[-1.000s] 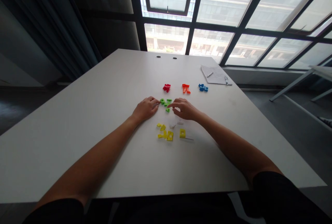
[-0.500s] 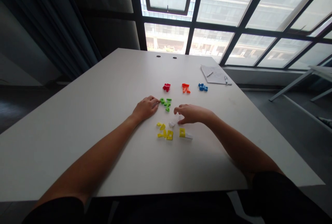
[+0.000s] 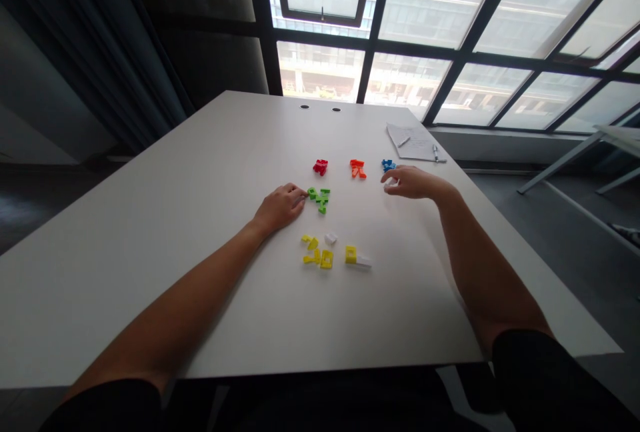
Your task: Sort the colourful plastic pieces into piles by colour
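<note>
My right hand (image 3: 411, 182) is over the table just in front of the blue plastic pieces (image 3: 388, 165), partly hiding them. Its thumb and fingers are closed on a small white plastic piece (image 3: 389, 183). My left hand (image 3: 281, 207) rests on the tabletop, fingers lying loosely outstretched, with the fingertips at the left edge of the green pieces (image 3: 321, 199). Nearer to me lie several yellow pieces (image 3: 327, 259) and another white piece (image 3: 331, 239). To their right, a yellow piece (image 3: 351, 255) sits against a white strip (image 3: 364, 261).
Red pieces (image 3: 321, 167) and orange pieces (image 3: 357, 169) form small groups farther back on the white table (image 3: 240, 152). A written-on paper sheet (image 3: 417, 145) with pens lies at the back right. Windows stand behind the table, a dark curtain (image 3: 100, 52) at left.
My right hand has moved away and to the right, from beside the white pieces to the blue group, carrying a white piece. My left hand has stayed in place.
</note>
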`<state>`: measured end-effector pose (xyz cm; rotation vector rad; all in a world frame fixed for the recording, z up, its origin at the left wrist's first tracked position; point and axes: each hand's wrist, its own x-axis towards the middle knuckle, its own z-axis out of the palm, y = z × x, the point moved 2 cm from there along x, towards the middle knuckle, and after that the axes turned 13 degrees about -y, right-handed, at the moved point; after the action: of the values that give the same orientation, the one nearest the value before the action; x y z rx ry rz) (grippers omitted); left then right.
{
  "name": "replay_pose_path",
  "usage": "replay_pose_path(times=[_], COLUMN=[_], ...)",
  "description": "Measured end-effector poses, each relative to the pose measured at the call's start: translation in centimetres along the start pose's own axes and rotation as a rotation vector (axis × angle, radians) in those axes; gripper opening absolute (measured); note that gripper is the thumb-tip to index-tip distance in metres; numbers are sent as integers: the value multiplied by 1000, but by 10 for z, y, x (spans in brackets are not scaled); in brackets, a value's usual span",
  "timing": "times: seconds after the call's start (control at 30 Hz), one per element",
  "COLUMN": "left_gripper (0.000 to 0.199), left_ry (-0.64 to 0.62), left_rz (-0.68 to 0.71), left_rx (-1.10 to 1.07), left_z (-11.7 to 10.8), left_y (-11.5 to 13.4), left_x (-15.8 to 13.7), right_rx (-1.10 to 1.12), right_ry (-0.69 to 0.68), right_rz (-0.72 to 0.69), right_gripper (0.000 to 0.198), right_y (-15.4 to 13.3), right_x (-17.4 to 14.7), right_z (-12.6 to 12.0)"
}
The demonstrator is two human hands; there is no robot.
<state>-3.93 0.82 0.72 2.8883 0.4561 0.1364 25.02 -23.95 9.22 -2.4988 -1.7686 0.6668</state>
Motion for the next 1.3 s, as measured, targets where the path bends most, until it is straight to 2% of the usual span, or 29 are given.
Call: replay_pose_path(times=[0.13, 0.27, 0.6, 0.73, 0.87, 0.97, 1.07, 1.2, 1.3], left_gripper=[33, 34, 33, 33, 33, 32, 33, 34, 33], left_ry=[-1, -7, -7, -10, -8, -5, -7, -11, -7], left_rz=[-11, -14, -23, -23, -18, -18, -17, -23, -17], left_rx=[0, 6, 5, 5, 2, 2, 3, 8, 11], left_z=[1, 1, -2, -2, -1, 0, -1, -1, -1], left_y=[-1, -2, 2, 2, 1, 1, 1, 1, 1], left_x=[1, 1, 1, 1, 1, 1, 1, 1, 1], right_rx=[69, 212, 328, 406, 409, 363, 335, 278, 198], right_ry=[95, 165, 388, 341, 258, 284, 306, 160, -22], right_rz=[95, 168, 266, 256, 221, 184, 60, -169, -412], right_gripper=[39, 41, 37, 33, 34, 34, 33, 31, 28], right_y=[54, 83, 99, 106, 108, 99, 73, 8, -55], right_x=[-1, 4, 25, 26, 21, 15, 9, 4, 2], right_z=[-2, 9, 42, 51, 48, 34, 15, 0, 10])
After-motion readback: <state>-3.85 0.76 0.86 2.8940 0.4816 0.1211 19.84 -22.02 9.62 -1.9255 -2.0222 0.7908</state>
